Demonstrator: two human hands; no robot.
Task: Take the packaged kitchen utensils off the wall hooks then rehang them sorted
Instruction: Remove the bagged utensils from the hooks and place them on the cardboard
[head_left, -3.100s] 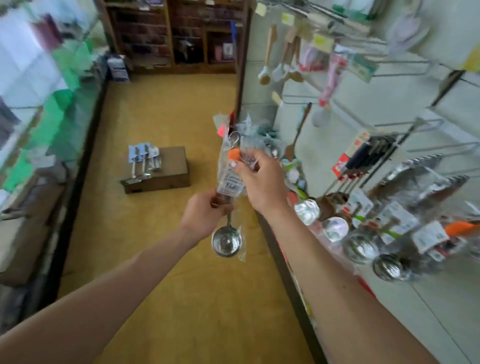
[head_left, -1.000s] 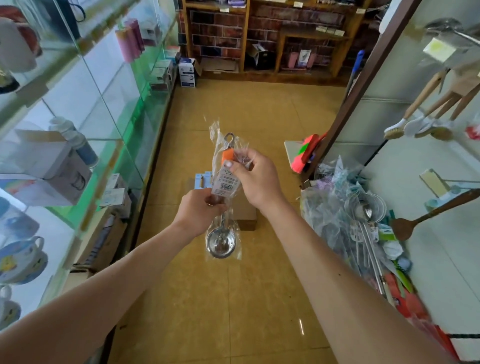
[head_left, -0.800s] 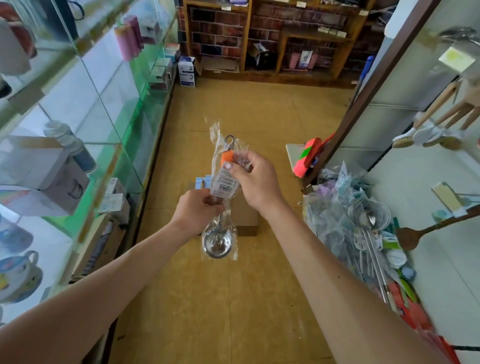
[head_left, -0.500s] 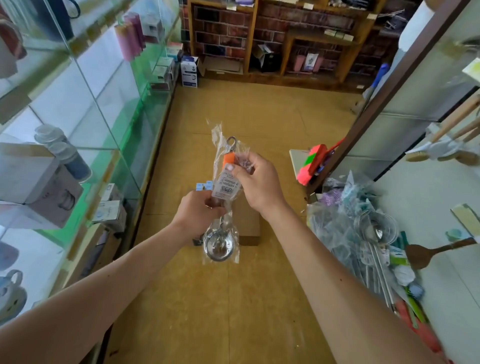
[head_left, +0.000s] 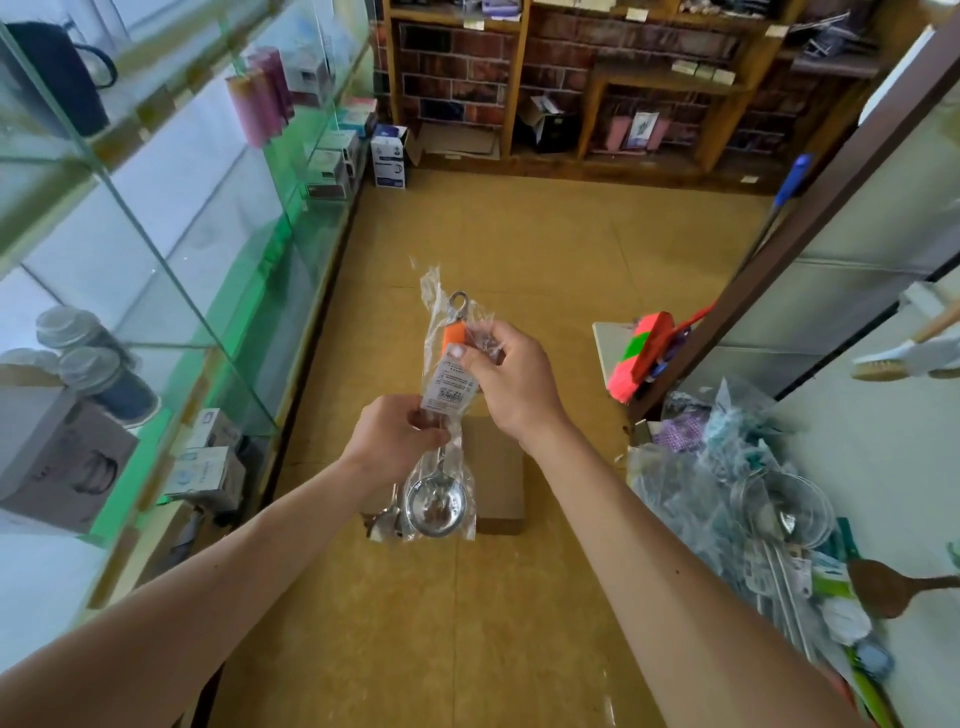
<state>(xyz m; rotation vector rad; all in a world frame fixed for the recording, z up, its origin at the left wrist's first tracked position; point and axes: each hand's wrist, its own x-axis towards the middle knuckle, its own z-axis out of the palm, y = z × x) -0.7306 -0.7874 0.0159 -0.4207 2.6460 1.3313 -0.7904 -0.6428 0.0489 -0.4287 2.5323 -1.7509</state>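
Note:
A steel ladle with an orange handle, in a clear plastic bag (head_left: 439, 499), hangs upright in front of me over the floor. My right hand (head_left: 511, 384) pinches the bag at the orange handle, thumb on the white label. My left hand (head_left: 395, 441) grips the shaft just below the label. The ladle's bowl points down and its metal hanging loop sticks out at the top. A pile of other bagged utensils and strainers (head_left: 753, 499) lies at the foot of the white wall panel on the right.
A brown cardboard box (head_left: 496, 478) sits on the yellow floor behind the ladle, with packaged utensils (head_left: 384, 519) at its left edge. Glass shelves (head_left: 171, 270) with cups and boxes line the left. Wooden shelving (head_left: 597, 88) closes the aisle's far end. A wooden spoon (head_left: 898, 587) hangs at right.
The view has swung left from the hook wall to the aisle. Both hands keep the same hold on the bagged ladle, now in front of the cardboard box on the floor.

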